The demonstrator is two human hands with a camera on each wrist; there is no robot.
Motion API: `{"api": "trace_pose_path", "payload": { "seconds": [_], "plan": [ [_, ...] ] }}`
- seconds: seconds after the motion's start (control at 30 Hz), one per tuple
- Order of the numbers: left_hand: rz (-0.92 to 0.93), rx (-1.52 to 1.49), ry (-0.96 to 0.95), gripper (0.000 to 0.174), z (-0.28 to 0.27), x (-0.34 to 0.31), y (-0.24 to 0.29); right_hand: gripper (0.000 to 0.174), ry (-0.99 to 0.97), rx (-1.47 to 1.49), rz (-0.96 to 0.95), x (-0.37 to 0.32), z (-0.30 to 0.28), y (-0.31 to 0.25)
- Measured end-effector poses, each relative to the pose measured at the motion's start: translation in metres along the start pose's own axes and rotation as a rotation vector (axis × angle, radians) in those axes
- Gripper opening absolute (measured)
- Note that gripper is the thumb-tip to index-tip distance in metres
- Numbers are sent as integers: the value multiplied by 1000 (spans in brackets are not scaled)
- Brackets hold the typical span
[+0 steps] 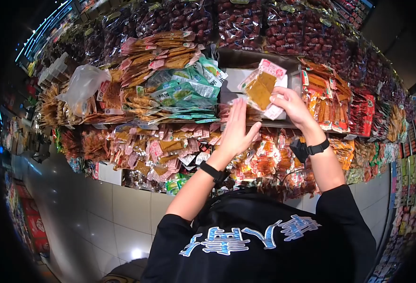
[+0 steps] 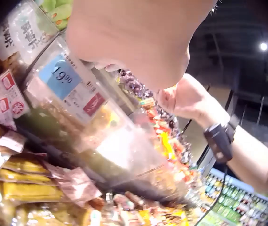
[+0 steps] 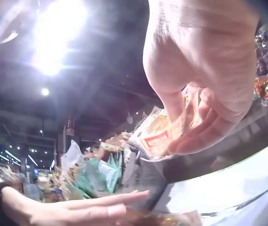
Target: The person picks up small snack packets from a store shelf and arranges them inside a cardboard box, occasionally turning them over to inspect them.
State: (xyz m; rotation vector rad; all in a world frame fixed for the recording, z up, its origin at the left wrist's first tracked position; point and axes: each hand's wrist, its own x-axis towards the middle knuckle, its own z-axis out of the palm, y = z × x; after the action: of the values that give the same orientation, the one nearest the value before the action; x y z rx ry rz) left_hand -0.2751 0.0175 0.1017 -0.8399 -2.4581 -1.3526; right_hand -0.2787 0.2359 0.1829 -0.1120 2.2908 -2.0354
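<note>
Right hand (image 1: 290,107): grip closed, thumb and fingers pinching a clear packet (image 1: 261,89) of yellow-brown food with a pink-and-white label, held tilted over the grey compartment (image 1: 234,57). Left hand (image 1: 237,134): fingers straight and together, thumb apart, near the compartment's front edge; contact there cannot be told. Green packets (image 1: 187,92) lie on the wearer's left of the compartment, orange-red packets (image 1: 323,101) on the right.

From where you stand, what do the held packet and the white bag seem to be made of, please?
The packet looks like mostly glossy, clear plastic, yellow-brown showing through. The bag seems thin, milky plastic, with crinkled, translucent folds.
</note>
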Motion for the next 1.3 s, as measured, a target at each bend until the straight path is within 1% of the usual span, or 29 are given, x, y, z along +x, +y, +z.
{"api": "trace_pose_path", "payload": {
  "seconds": [0.03,0.07,0.1,0.13,0.2,0.23,0.27,0.33,0.4,0.43,0.47,0.5,0.53,0.6,0.63,0.67,0.73,0.77,0.8,0.87,0.97,1.07,1.17,1.3],
  "plan": [
    [-100,-289,-94,61,-10,-2,10,28,-89,87,43,-4,4,3],
    [-205,-578,-187,58,-19,-6,19,25,-135,97,47,-8,11,5],
    [-397,-808,-146,42,-21,-9,26,24,-213,137,77,-15,27,-4],
    [-358,-1045,-123,35,-19,-12,18,24,-292,175,104,-19,39,-13],
    [-441,-1427,-34,31,-20,-21,13,27,-436,90,111,-10,42,8],
    [-555,-1464,-63,33,-42,-24,25,29,-525,-308,59,-4,36,2],
    [-576,-1418,-67,36,-45,-32,10,28,-536,-306,77,2,33,-6],
    [-508,-1306,-51,40,-67,-37,19,27,-559,-298,113,17,29,-22],
    [-500,-1292,-75,41,-76,-50,9,32,-230,-771,-197,51,19,-27],
    [-513,-1268,-78,41,-80,-57,7,30,-62,-912,-220,68,17,-30],
    [-521,-1243,-79,41,-82,-63,7,27,34,-1009,-300,84,14,-27],
    [-532,-1220,-76,39,-82,-69,6,24,61,-1135,-365,100,9,-16],
    [-517,-1169,-105,37,-84,-75,6,25,49,-1195,-428,115,3,0],
    [-575,-1167,-122,36,-87,-86,12,27,25,-1313,-564,144,-6,25],
    [-562,-1142,-130,37,-88,-92,12,31,-32,-1389,-464,152,-7,25],
    [-537,-1143,-126,37,-86,-100,9,30,-23,-1440,-447,157,-8,29],
    [-558,-1108,-146,38,-91,-110,12,28,-3,-1543,-410,164,-8,31],
    [-565,-1118,-100,38,-94,-115,17,23,4,-1560,-406,167,-7,32],
    [-566,-1096,-122,44,-95,-120,14,23,16,-1566,-368,166,-3,30],
    [-609,-1129,-102,44,-101,-130,17,25,35,-1579,-290,164,5,26],
    [-633,-1129,-36,37,-104,-145,16,17,87,-1502,-323,168,1,37],
    [-649,-1123,-32,36,-104,-159,10,24,67,-1519,-127,166,3,30],
    [-679,-1088,8,35,-109,-165,16,33,50,-1461,-119,168,-7,41],
    [-701,-1132,24,35,-113,-167,20,32,31,-1413,-40,166,-8,38]
  ]
}}
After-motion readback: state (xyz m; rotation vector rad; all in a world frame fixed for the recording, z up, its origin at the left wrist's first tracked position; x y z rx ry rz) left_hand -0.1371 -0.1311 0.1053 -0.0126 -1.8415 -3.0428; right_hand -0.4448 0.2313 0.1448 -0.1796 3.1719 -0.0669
